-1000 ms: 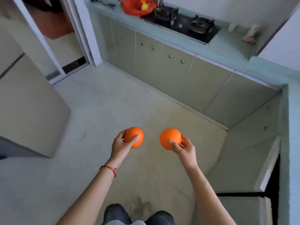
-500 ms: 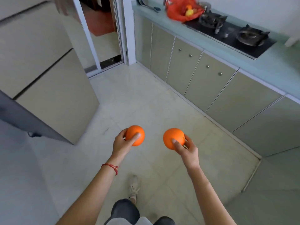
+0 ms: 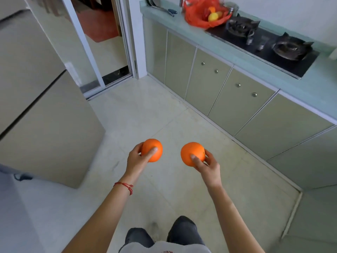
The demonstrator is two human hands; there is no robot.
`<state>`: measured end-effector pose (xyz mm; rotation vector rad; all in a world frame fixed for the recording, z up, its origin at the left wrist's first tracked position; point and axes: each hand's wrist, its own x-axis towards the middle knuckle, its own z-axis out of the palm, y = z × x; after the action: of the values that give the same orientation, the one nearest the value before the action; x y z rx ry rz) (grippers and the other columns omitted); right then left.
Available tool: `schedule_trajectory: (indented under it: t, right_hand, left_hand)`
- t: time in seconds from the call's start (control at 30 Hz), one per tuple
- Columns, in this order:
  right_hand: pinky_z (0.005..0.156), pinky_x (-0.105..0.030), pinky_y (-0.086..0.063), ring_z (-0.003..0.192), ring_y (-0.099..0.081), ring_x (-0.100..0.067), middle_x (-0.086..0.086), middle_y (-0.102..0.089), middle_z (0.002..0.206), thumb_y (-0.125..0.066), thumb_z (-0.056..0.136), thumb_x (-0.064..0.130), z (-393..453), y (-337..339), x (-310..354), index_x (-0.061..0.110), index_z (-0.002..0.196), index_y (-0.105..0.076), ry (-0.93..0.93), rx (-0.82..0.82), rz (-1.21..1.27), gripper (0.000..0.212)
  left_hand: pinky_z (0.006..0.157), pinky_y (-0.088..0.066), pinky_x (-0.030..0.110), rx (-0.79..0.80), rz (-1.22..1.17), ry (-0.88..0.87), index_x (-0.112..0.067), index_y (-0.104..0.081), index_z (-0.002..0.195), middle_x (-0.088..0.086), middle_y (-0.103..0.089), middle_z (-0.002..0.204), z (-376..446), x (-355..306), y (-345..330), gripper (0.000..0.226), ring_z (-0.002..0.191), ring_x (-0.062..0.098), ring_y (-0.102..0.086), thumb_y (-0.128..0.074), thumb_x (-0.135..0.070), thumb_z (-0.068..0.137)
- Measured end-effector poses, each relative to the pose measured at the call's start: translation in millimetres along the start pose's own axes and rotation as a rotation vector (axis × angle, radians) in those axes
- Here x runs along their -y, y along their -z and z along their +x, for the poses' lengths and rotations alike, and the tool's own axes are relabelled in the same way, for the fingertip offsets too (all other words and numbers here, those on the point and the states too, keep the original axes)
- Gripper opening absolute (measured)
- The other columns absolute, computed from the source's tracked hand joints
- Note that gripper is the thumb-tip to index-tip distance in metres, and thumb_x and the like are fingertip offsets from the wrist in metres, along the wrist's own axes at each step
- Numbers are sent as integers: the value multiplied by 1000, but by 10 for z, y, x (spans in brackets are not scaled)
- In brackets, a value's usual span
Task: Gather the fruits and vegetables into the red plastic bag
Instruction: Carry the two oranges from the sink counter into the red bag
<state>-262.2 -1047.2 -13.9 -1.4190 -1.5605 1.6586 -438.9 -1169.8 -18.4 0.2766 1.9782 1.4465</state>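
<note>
My left hand [image 3: 136,159] grips an orange [image 3: 152,149] with thumb and fingers curled round it. My right hand [image 3: 207,166] grips a second orange [image 3: 193,153] the same way. Both are held out in front of me above the tiled floor, about a hand's width apart. Far ahead, the red plastic bag [image 3: 197,12] sits open on the green countertop [image 3: 237,53] next to the stove, with a yellow fruit [image 3: 213,16] showing inside it.
A black gas stove [image 3: 269,42] with two burners lies right of the bag. Cabinet doors [image 3: 209,83] run under the counter on my right. A beige fridge [image 3: 42,114] stands at the left. A sliding glass door [image 3: 94,42] opens ahead. Utensils [image 3: 160,7] lie left of the bag.
The view has turned and advanced along the kitchen, bringing the counter, stove and red bag closer. Both hands keep the same hold on the oranges.
</note>
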Motion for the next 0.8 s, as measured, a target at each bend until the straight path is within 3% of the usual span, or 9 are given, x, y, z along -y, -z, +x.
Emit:
schedule_trajectory:
  t: [0.57, 0.67, 0.8]
  right_hand:
    - [93, -49, -51, 105, -57, -26, -8, -53, 116, -74, 76, 25, 2801, -658, 1183, 13, 132, -46, 11, 97, -14, 64]
    - [94, -47, -51, 108, -57, -27, -6, -53, 115, -74, 76, 27, 3272, -757, 1418, 14, 132, -46, -10, 99, -2, 64]
    - [92, -47, -52, 105, -57, -25, -7, -54, 114, -74, 76, 26, 3796, -971, 1605, 13, 131, -47, -39, 87, 13, 62]
  left_hand:
    - [94, -49, 47, -123, -1, 61, -13, -54, 122, 7, -57, 119, 2469, -1084, -563, 90, 106, 26, -57, -66, -60, 46]
    - [95, -48, 48, -137, -7, 66, -13, -53, 122, 3, -54, 116, 2912, -1300, -634, 82, 110, 26, -55, -69, -56, 54]
    - [95, -48, 50, -150, -7, 75, -12, -50, 126, 5, -53, 120, 3523, -1474, -677, 57, 112, 28, -53, -70, -35, 77]
